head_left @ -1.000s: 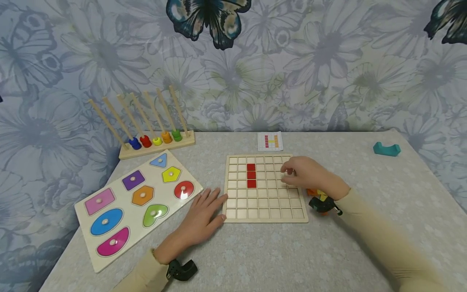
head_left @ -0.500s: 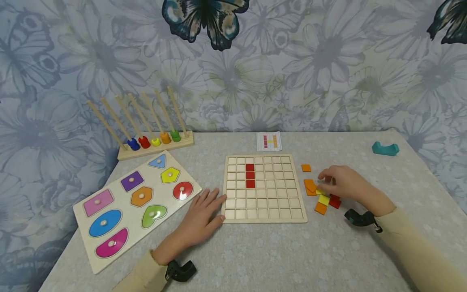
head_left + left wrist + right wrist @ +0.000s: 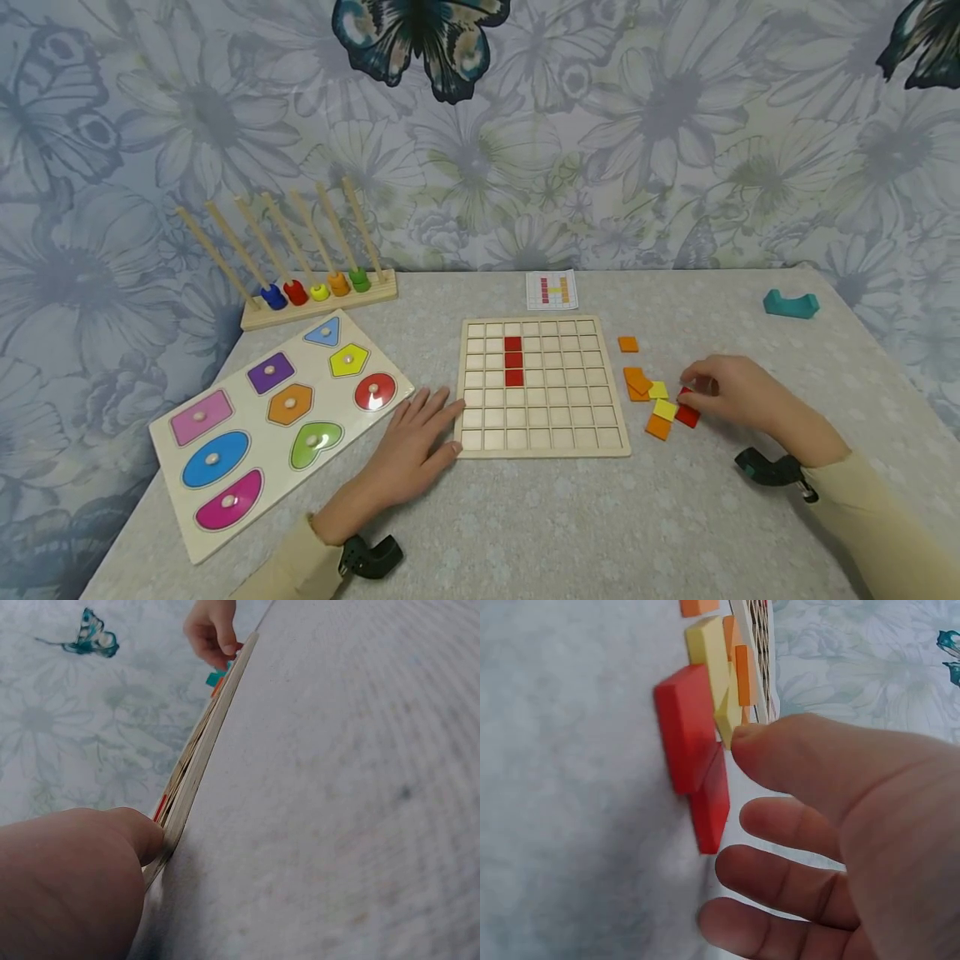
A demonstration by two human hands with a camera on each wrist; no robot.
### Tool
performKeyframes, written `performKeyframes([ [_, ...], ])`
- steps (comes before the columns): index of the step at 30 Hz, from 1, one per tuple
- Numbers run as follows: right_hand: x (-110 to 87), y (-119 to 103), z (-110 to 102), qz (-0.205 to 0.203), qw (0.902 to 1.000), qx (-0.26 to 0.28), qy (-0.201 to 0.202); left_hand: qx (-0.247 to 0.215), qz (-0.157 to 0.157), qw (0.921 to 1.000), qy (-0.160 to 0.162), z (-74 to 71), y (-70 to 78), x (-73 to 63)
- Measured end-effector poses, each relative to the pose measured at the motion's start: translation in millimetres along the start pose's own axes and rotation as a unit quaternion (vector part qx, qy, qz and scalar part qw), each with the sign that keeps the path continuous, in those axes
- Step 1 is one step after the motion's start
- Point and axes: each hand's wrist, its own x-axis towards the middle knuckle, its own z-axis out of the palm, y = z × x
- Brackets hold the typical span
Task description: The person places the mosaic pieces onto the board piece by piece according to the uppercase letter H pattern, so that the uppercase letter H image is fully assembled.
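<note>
My left hand (image 3: pixel 415 446) lies flat on the table, fingers straight, fingertips and thumb right at the left edge of a wooden grid board (image 3: pixel 562 417). Three red square tiles (image 3: pixel 513 360) stand in a column in the board's cells. To the board's right, my right hand (image 3: pixel 742 396) hovers over two loose red tiles (image 3: pixel 687 416), thumb and fingers loosely bent. The right wrist view shows a gap between the thumb (image 3: pixel 769 750) and fingers, with the overlapping red tiles (image 3: pixel 686 731) just beyond their tips. Yellow tiles (image 3: pixel 664 409) and orange tiles (image 3: pixel 658 427) lie beside them.
Behind the board lies a pattern card (image 3: pixel 552 290). A shape puzzle (image 3: pixel 255 450) with knobbed pieces sits at the left, below a peg stand (image 3: pixel 322 305) with coloured beads. A teal block (image 3: pixel 791 305) is at the back right, near the wallpapered wall.
My right hand has moved from over the board's right side to the loose red tiles, uncovering the orange and yellow ones. The left hand stays in place.
</note>
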Motion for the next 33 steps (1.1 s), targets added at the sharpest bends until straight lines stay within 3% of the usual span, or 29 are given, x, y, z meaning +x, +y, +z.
performKeyframes([
  [17, -8.2, 12, 10, -0.007, 0.9987, 0.004, 0.05, 0.002, -0.005, 0.9999, -0.012, -0.8, 1.1, 0.1],
  [33, -11.9, 18, 14, 0.0, 0.9976, -0.002, 0.07, 0.006, 0.003, 1.0, -0.003, -0.4, -0.5, -0.1],
])
